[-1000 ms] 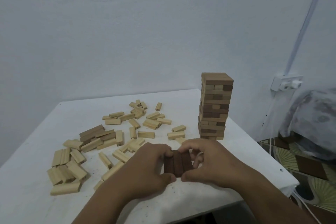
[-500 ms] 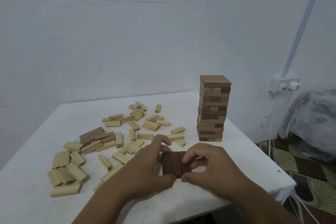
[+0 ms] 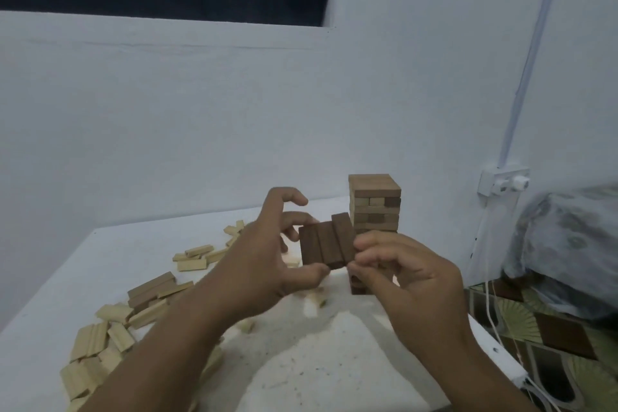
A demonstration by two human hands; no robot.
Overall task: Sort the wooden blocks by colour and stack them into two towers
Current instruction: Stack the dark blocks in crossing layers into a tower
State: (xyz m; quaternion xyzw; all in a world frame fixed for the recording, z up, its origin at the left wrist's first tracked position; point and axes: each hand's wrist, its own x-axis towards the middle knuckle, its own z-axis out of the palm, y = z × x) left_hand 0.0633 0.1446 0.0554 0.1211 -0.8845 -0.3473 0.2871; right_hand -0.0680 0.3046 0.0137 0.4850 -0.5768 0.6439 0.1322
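I see three dark blocks [image 3: 326, 246] held side by side up in the air above the white table [image 3: 50, 304], just in front of the brown tower [image 3: 374, 202]. The left hand [image 3: 267, 261] holds them from the left, thumb under, fingers curled. The right hand [image 3: 401, 273] pinches their right edge. Light blocks [image 3: 100, 341] lie all over the table on the left.

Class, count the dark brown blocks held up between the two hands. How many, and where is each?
3, side by side: left block by the left hand, middle block, right block raised higher, by the right hand. Others may be hidden behind.
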